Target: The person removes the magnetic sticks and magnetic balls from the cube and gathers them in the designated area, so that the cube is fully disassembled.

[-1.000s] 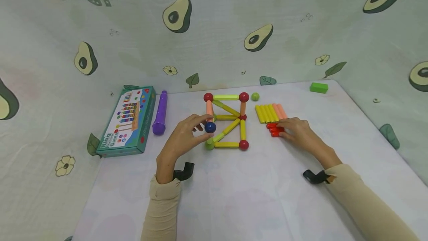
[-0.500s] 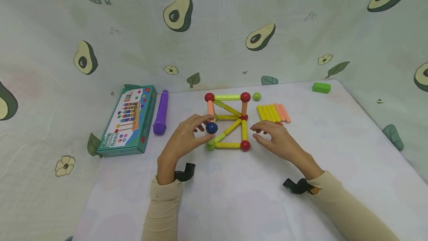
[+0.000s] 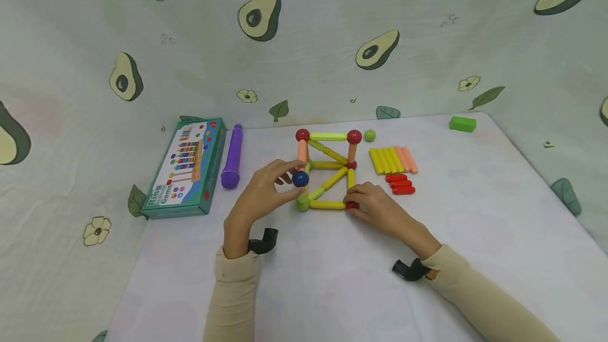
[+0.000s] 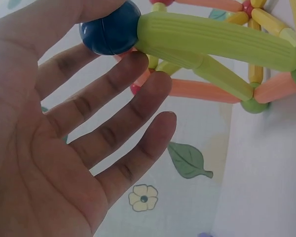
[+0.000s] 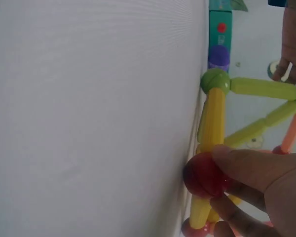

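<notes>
A frame of rods and balls stands mid-table, with yellow rods, light green rods and orange rods between red and green balls. My left hand pinches the blue ball at its raised near-left corner. From that ball a light green rod runs down to a green ball on the table. My right hand pinches the red ball at the near-right corner, thumb on one side and fingers on the other. In the head view its fingers hide most of this ball.
Right of the frame lie yellow rods, two orange rods and three red rods. Behind are a loose green ball and a green block. A game box and purple microphone-shaped toy lie left.
My right hand has left the red rods, moved left and taken hold of the near-right red ball. My left hand keeps its pinch on the blue ball. The head view has shifted slightly.
</notes>
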The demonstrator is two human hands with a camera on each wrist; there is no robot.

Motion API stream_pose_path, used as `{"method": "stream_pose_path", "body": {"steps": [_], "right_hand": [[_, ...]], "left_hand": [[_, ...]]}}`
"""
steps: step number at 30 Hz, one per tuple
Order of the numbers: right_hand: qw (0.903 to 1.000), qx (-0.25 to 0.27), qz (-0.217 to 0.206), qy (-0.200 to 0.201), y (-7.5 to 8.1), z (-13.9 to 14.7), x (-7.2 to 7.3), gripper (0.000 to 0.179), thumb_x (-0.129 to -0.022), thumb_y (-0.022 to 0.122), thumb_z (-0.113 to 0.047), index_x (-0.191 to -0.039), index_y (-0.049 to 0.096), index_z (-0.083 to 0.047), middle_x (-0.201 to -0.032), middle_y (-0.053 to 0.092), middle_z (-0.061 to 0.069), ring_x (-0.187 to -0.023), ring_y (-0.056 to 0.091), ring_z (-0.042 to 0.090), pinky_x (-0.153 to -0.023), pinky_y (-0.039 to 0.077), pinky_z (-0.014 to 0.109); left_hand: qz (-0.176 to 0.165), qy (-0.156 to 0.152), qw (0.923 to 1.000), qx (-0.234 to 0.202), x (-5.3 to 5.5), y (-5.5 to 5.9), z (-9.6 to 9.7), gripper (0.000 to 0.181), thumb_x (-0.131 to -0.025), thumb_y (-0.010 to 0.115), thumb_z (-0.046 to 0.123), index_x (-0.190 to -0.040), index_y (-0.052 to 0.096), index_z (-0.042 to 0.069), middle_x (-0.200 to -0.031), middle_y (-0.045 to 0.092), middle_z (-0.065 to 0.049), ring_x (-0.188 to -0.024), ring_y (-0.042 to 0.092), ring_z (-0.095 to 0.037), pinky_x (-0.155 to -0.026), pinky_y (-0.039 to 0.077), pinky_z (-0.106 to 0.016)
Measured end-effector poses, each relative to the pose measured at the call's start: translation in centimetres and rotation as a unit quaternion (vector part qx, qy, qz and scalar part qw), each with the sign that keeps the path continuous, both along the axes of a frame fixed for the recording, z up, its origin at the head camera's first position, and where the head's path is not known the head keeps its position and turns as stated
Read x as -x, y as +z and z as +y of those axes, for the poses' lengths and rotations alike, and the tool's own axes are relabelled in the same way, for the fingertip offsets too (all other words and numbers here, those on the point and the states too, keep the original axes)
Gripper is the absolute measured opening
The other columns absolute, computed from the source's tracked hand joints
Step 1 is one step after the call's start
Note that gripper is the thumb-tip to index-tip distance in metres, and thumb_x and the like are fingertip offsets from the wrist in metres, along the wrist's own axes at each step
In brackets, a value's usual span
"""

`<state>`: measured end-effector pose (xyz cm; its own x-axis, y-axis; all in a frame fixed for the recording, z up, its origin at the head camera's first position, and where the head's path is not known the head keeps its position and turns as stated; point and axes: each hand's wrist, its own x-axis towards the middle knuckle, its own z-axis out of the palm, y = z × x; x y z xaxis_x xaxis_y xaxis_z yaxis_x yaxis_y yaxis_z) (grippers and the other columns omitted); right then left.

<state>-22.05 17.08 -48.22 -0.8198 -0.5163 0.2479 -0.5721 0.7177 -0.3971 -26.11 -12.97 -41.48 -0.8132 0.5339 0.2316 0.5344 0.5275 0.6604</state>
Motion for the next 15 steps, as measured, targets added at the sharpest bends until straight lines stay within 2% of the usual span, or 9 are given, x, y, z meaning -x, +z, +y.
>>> {"method": "stream_pose_path", "body": {"steps": [4,9,12,15], "right_hand": [[0.9999,-0.002,0.01,-0.001,0.1,0.4,0.3,0.025,-0.084,0.083,-0.016,-0.107,0.076,-0.011,-0.11,0.068,0.001,-0.104,0.058,0.022,-0.085,0.048,0.04],[0.9998,-0.004,0.016,-0.015,0.1,1.1,0.5,0.028,-0.084,0.083,-0.015,-0.11,0.075,-0.01,-0.112,0.069,0.003,-0.108,0.059,0.024,-0.088,0.049,0.043],[0.9996,0.016,0.0,-0.021,0.2,1.3,0.4,0.031,-0.086,0.081,-0.015,-0.115,0.073,-0.008,-0.115,0.068,0.004,-0.111,0.059,0.024,-0.091,0.049,0.046],[0.9974,0.066,-0.005,-0.028,1.0,1.1,0.1,0.034,-0.088,0.079,-0.016,-0.12,0.07,-0.008,-0.115,0.068,0.003,-0.107,0.061,0.022,-0.091,0.053,0.045]], "left_hand": [[0.004,0.003,1.0,-0.004,0.2,0.1,-0.4,0.055,-0.089,0.078,0.025,-0.141,0.058,0.023,-0.121,0.063,0.002,-0.099,0.061,-0.018,-0.089,0.054,-0.039],[-0.003,0.0,1.0,-0.007,0.2,0.0,0.0,0.055,-0.09,0.077,0.027,-0.142,0.057,0.024,-0.119,0.062,0.003,-0.1,0.062,-0.021,-0.089,0.053,-0.038],[-0.01,-0.003,0.9999,-0.008,0.0,0.0,0.4,0.059,-0.089,0.079,0.029,-0.143,0.056,0.025,-0.119,0.062,0.003,-0.1,0.062,-0.023,-0.088,0.053,-0.038],[-0.008,0.007,0.9999,0.002,0.0,-0.3,0.8,0.064,-0.086,0.081,0.032,-0.145,0.054,0.028,-0.115,0.062,0.004,-0.098,0.061,-0.022,-0.085,0.053,-0.036]]}}
